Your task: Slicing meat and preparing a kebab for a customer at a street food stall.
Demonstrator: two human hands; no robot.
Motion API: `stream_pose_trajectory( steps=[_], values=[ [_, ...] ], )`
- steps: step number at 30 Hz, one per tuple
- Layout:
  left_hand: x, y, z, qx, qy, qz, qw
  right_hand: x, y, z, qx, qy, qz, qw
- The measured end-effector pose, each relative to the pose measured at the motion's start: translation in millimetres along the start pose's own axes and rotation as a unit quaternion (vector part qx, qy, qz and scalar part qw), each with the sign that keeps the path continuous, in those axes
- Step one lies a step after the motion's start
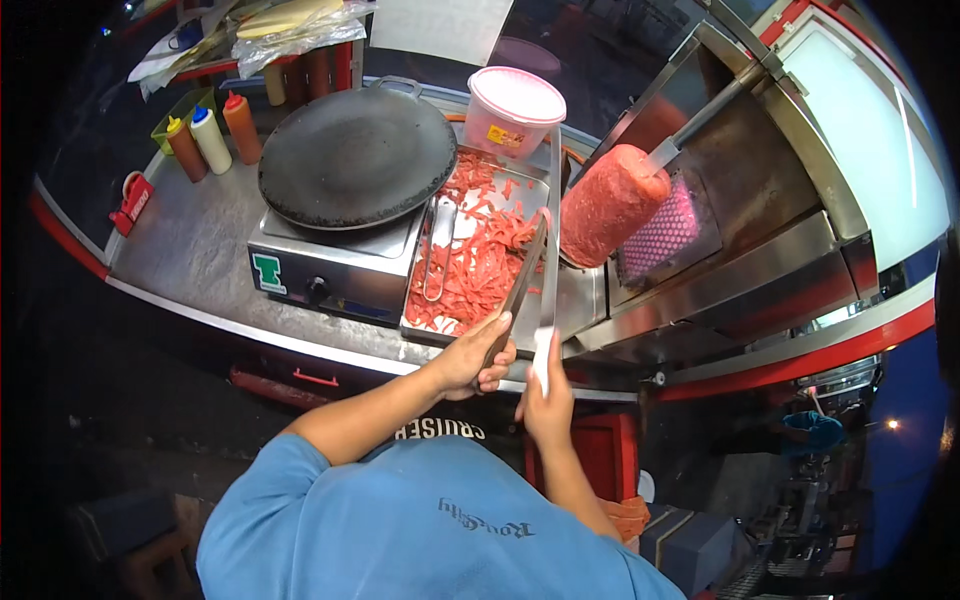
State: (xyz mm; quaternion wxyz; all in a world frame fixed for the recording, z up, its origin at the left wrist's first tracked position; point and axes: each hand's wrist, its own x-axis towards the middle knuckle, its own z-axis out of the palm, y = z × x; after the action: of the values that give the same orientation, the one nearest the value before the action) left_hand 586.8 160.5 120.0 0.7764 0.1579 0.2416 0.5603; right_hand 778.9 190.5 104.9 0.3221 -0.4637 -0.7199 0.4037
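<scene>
My left hand [474,361] grips a long, narrow dark tool [523,279]; its exact kind is unclear. A white-handled long knife [550,277] is in my right hand [547,401], its blade pointing away from me. Blade and dark tool lie close side by side; whether they touch I cannot tell. Beneath them, shaved reddish meat [480,262] covers much of a metal tray [577,294], where metal tongs [442,240] also lie. To the right of the knife, a kebab meat cone [611,206] stands on a metal spit [712,105] by the grill.
Left of the tray, a round black griddle pan [360,157] sits on a gas stove [330,277]. A lidded plastic tub [514,112] stands behind the tray. Several sauce bottles [211,140] and a red tape dispenser [133,202] are at left. The grill's steel housing [780,277] bounds the right.
</scene>
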Motion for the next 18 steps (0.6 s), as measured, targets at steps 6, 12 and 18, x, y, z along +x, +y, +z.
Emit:
stream_pose_trajectory(
  steps=[6,12,18],
  values=[
    [-44,-20,-31,0.153,-0.039,0.007,0.988,-43,41,6,0.115,0.014,-0.066,0.991],
    [-82,-27,-15,0.334,0.011,0.048,0.941,-5,71,6,0.061,0.139,-0.170,0.974],
    [-79,-30,-28,0.393,0.030,0.033,0.918,-17,81,5,0.048,0.138,-0.164,0.976]
  ],
)
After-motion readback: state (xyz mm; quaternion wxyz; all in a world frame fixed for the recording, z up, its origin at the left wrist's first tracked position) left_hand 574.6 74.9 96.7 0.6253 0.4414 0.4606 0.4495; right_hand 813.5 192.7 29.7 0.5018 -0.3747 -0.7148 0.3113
